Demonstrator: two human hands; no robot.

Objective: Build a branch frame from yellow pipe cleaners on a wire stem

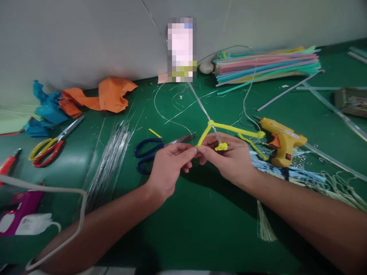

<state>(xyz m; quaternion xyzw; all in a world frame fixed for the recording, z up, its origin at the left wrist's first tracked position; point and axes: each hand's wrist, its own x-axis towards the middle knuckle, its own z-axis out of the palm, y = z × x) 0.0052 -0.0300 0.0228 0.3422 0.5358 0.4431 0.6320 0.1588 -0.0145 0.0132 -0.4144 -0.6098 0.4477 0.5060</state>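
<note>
Both hands [169, 166] [229, 158] on yellow pipe-cleaner frame [229, 128]; glue gun [282, 141] nr right.

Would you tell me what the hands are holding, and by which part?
Both hold the yellow pipe cleaner: the left hand pinches its lower end, the right hand its coiled bit.

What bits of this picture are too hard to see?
Head view:
Near end of the yellow pipe cleaner: covered where the left hand and right hand pinch it.
Blue scissors: partly behind the left hand.
Thing by the wall: blurred out.
Purple gadget: cut off by the left edge.
</note>
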